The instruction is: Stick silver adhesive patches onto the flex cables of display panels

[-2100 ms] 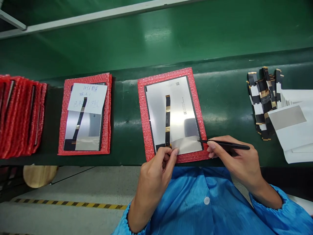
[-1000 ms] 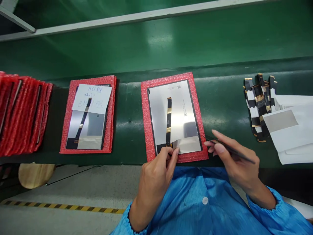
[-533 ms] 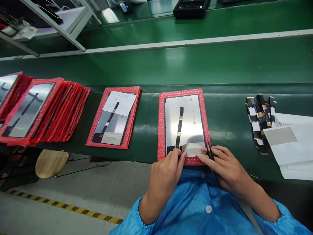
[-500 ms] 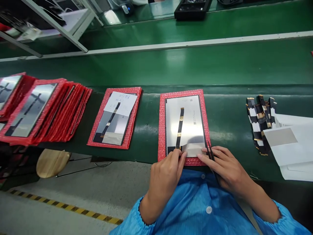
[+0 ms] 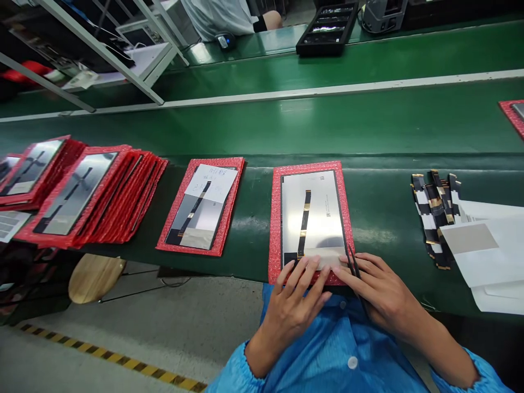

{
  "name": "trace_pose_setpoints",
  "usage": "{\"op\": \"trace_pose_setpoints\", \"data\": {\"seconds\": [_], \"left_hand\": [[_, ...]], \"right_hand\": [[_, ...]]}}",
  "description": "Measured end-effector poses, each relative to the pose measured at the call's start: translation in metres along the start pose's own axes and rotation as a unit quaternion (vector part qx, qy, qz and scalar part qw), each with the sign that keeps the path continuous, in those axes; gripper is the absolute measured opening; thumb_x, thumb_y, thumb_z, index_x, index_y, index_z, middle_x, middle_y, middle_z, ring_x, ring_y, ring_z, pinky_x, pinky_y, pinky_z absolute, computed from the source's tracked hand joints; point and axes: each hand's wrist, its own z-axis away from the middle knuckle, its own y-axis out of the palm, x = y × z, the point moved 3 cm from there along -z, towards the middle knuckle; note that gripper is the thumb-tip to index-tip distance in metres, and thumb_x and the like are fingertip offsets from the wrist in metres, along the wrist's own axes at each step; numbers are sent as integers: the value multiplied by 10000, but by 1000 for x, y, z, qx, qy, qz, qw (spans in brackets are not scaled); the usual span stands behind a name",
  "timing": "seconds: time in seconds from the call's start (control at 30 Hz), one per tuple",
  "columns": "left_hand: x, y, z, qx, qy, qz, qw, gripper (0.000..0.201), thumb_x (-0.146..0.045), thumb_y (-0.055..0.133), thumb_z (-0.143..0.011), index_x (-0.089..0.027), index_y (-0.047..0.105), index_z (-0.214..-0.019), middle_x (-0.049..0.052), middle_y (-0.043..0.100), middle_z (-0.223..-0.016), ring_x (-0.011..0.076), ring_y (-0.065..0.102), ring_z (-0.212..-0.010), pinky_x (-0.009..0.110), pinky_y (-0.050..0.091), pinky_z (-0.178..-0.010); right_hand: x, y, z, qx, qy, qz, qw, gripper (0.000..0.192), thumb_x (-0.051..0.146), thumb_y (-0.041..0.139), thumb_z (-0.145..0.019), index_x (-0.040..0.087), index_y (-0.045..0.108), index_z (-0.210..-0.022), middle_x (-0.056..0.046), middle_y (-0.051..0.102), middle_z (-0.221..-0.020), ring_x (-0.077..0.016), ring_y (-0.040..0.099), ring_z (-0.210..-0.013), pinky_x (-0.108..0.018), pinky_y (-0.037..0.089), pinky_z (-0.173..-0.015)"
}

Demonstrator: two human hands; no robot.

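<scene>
A silvery display panel (image 5: 327, 218) lies on a red bubble-wrap sleeve (image 5: 275, 218) at the bench edge before me. Down its back runs a black and gold flex cable (image 5: 305, 221). A pale grey film strip (image 5: 327, 256) crosses the panel's lower end. My left hand (image 5: 292, 305) rests there with fingers spread, its fingertips on the strip and the panel's lower edge. Black tweezers (image 5: 352, 265) are held in my right hand (image 5: 382, 292), whose thumb and index finger touch the panel's lower right corner. The cable's lower end is partly hidden by my left fingers.
Left of me lies another panel (image 5: 204, 213) with a handwritten paper, beside several stacked red sleeves (image 5: 139, 202). Several flex cables (image 5: 436, 218) and white sheets (image 5: 487, 256) lie at right. Across the green bench are a black tray (image 5: 327, 30) and a seated person (image 5: 221, 19).
My left hand has gone from a pinch at the strip's left end to fingers spread over the strip, which now lies flatter. My right hand still holds the tweezers. The view has shifted slightly.
</scene>
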Motion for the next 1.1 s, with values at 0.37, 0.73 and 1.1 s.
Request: {"op": "trace_pose_setpoints", "data": {"seconds": [0.37, 0.73, 1.1], "left_hand": [[17, 6, 12, 50, -2, 20, 999, 676, -437, 566, -942, -450, 200, -1511, -24, 586, -1389, 301, 594, -1283, 602, 514, -1069], [16, 21, -3, 141, 13, 42, 989, 574, -477, 419, -1005, -420, 182, -1525, -85, 479, -1473, 278, 452, -1409, 569, 381, -1206], [23, 20, -6, 163, -45, 70, 983, 575, -450, 393, -1010, -463, 125, -1518, -116, 373, -1529, 273, 378, -1455, 608, 235, -1251]], "right_hand": [[6, -2, -5, -4, -30, 34, 999, 742, 47, 472, -821, 256, 392, -1529, -14, 673, -1397, -239, 639, -1309, -473, 512, -1101], [-8, -9, -11, -62, 69, 59, 994, 635, 56, 435, -886, 230, 441, -1497, -43, 630, -1441, -243, 580, -1360, -519, 420, -1162], [-3, -2, -12, -29, 25, 40, 998, 660, 40, 461, -883, 229, 414, -1513, -33, 605, -1470, -202, 579, -1370, -478, 414, -1195]]}}
